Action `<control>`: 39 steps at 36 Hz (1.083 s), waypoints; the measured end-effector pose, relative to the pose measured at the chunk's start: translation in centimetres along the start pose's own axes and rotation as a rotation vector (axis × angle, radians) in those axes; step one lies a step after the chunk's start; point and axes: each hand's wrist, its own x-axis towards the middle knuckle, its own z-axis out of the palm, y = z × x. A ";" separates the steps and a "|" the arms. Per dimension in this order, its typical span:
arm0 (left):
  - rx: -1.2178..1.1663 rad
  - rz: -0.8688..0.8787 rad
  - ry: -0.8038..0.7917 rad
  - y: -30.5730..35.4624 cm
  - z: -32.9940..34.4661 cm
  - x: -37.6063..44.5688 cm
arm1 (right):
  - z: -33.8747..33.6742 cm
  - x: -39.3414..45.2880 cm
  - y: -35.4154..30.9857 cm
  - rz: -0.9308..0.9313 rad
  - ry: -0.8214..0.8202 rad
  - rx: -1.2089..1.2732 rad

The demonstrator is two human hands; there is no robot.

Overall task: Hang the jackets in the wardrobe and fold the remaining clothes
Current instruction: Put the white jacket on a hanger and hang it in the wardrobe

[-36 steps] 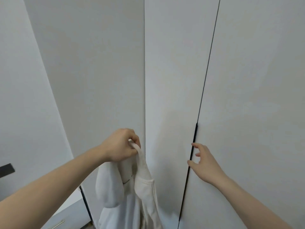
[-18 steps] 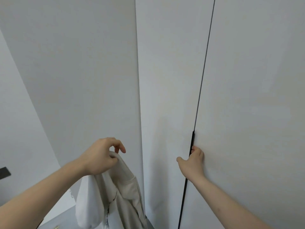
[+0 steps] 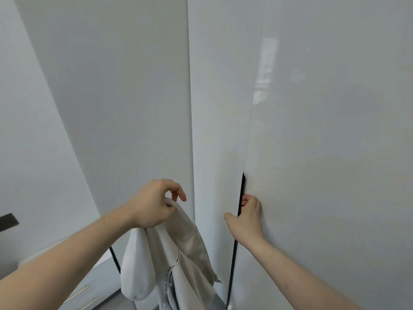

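I stand close to a tall white wardrobe whose doors fill the view. My left hand [image 3: 154,203] holds up a cream-white jacket [image 3: 178,262] by its collar, and the jacket hangs down in front of the left door [image 3: 123,108]. My right hand [image 3: 247,214] grips the edge of the right door [image 3: 335,153], with its fingers curled into the dark gap [image 3: 241,193] at the door's recessed handle. That door stands slightly off the frame. The wardrobe's inside is hidden.
A narrow white panel [image 3: 221,108] runs between the two doors. A white wall [image 3: 26,130] is at the left, with a dark plate [image 3: 7,221] on it. A low pale surface [image 3: 98,285] shows at the bottom left.
My right hand went from hovering near the door gap to hooking its fingers into the gap. My left hand and the jacket drifted a little left and down in view.
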 end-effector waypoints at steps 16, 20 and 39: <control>-0.036 0.126 -0.072 0.9 -1.5 -15.4 | 0.0 -18.2 -1.1 -0.024 0.337 0.052; -0.023 0.158 -0.103 1.7 -1.4 -17.9 | -1.4 -22.5 -1.0 -0.016 0.458 0.068; 0.025 0.219 -0.177 5.1 -2.4 -22.9 | -3.7 -36.0 -1.8 -0.484 0.556 0.000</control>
